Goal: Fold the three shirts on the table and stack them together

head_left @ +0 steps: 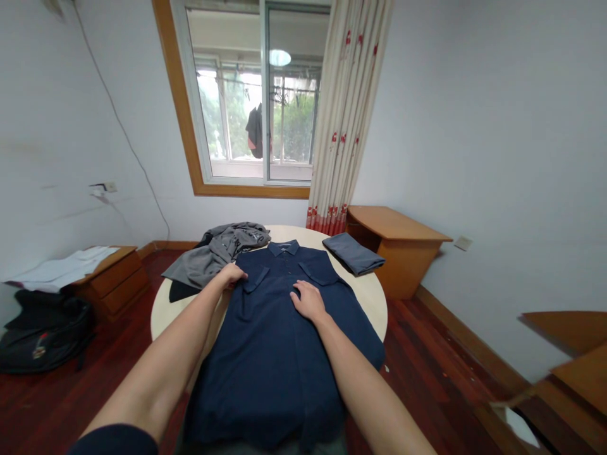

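Note:
A navy blue collared shirt (279,335) lies flat, front up, on a round pale table (370,294), its collar toward the window. My left hand (231,275) rests at the shirt's left shoulder edge with fingers curled on the fabric. My right hand (308,299) lies flat and open on the chest near the button line. The shirt's hem hangs over the near table edge.
A crumpled grey garment (215,253) lies at the table's far left and a folded grey-blue garment (353,253) at the far right. A wooden desk (396,243) stands behind on the right, a low drawer unit (111,278) and a black bag (42,332) on the left.

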